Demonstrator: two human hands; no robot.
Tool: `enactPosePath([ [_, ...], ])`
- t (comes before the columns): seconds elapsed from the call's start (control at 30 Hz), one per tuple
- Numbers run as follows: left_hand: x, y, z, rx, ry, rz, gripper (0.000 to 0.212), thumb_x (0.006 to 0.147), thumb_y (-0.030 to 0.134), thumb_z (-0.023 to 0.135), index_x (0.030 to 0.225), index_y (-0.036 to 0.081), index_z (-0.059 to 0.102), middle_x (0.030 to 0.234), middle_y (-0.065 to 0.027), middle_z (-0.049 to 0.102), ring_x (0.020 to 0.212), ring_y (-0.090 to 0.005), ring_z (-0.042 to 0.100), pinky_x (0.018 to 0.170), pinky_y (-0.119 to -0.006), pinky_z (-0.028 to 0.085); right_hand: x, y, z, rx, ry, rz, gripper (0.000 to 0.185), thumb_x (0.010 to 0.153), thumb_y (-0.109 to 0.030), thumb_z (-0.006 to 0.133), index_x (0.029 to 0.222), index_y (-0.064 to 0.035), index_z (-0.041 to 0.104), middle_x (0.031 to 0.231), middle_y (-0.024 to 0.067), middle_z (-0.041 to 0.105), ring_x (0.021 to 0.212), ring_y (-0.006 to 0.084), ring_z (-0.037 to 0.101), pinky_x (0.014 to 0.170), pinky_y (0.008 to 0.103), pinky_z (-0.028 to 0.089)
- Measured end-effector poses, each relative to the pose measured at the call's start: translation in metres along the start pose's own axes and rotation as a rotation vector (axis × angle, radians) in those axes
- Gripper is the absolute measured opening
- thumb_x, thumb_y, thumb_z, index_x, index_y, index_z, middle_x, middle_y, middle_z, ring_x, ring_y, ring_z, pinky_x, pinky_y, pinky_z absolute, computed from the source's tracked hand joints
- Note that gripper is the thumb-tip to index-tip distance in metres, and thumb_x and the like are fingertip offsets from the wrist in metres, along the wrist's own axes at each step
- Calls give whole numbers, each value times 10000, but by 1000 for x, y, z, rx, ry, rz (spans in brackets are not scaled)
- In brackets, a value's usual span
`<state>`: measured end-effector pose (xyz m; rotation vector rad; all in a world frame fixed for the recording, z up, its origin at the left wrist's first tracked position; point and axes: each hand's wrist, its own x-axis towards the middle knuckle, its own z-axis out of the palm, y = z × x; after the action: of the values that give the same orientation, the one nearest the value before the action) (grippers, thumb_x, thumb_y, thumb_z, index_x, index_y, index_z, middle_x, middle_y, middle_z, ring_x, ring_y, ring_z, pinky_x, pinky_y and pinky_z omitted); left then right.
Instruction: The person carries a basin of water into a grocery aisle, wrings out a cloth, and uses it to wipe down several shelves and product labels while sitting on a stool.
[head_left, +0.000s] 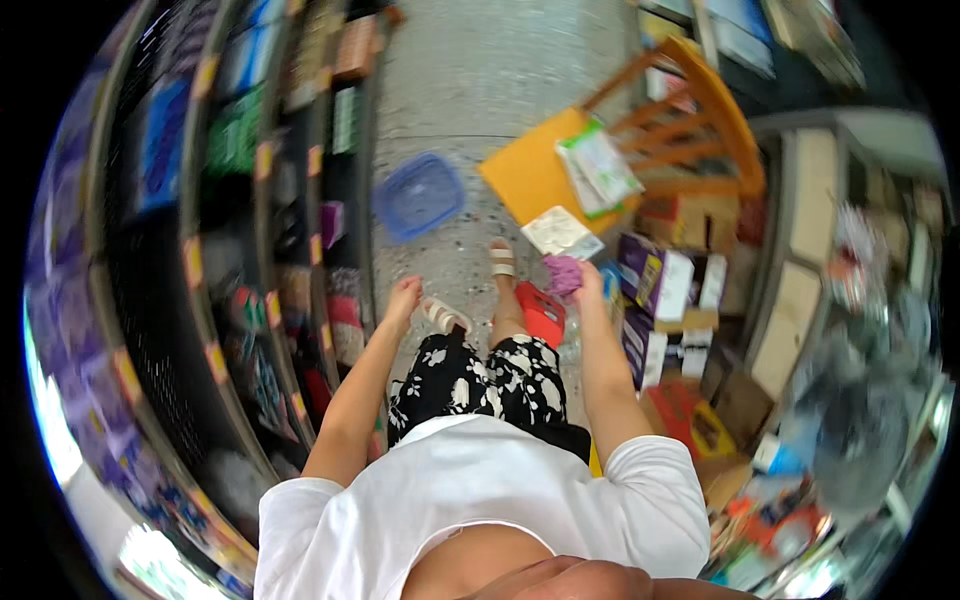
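Note:
My right hand (589, 280) is closed around a crumpled purple cloth (562, 276), just below the front corner of a wooden chair. On the chair's yellow-orange seat (525, 161) lie green-and-white packets (598, 166), and a pale printed sheet or packet (559, 232) lies at its front edge. My left hand (406, 293) hangs over the floor beside the left shelves, its fingers curled in with nothing visible in them. Near my feet, below the cloth, is a red plastic object (541, 313), partly hidden by my leg.
A blue plastic basin (421, 196) sits on the speckled floor ahead. Shelves of packaged goods (166, 142) line the left side. Purple-and-white boxes (657, 277) and an open cardboard box (679, 409) are stacked at the right, with bagged goods (855, 435) farther right.

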<state>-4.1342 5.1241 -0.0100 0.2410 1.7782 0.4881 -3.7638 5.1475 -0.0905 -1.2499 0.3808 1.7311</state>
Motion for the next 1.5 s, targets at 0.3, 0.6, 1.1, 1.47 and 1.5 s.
enactPosePath([
  [0.3,-73,-32,-61,-282,256,-12,290,871,190,507,1145,101,545,949,-29,593,855,-137,549,730,-287,451,156,-32,-8,-1260,-620,-172,458,864,-394,357,1177,-96,511,1255,121,475,1193,275,409,1072,441,208],
  [0.6,-176,-71,-234,32,1627,384,568,749,237,664,1201,-11,426,1222,-245,402,1143,-380,398,939,-413,347,60,10,71,-1048,73,265,335,888,-301,373,966,-94,626,780,63,625,624,250,556,612,430,476],
  [1.1,-273,-184,-495,186,1788,-419,1145,595,512,730,1440,176,35,1458,-253,-28,1309,-501,-98,970,-696,72,-42,204,157,-953,-164,-26,384,809,-20,547,1186,10,478,1048,189,572,843,308,615,714,429,527],
  [1.47,-306,-242,-502,242,1763,217,417,682,130,583,1096,86,562,889,-210,624,848,-385,596,750,-451,479,-102,288,201,-930,-379,63,349,831,-12,532,1175,20,485,1041,173,572,865,298,604,736,424,522],
  [1.5,-312,-232,-492,124,1754,378,408,668,103,580,1075,72,569,902,-227,614,857,-393,590,736,-449,476,-115,301,213,-937,-434,74,344,829,-5,532,1169,18,491,1029,166,575,856,293,604,731,420,522],
])
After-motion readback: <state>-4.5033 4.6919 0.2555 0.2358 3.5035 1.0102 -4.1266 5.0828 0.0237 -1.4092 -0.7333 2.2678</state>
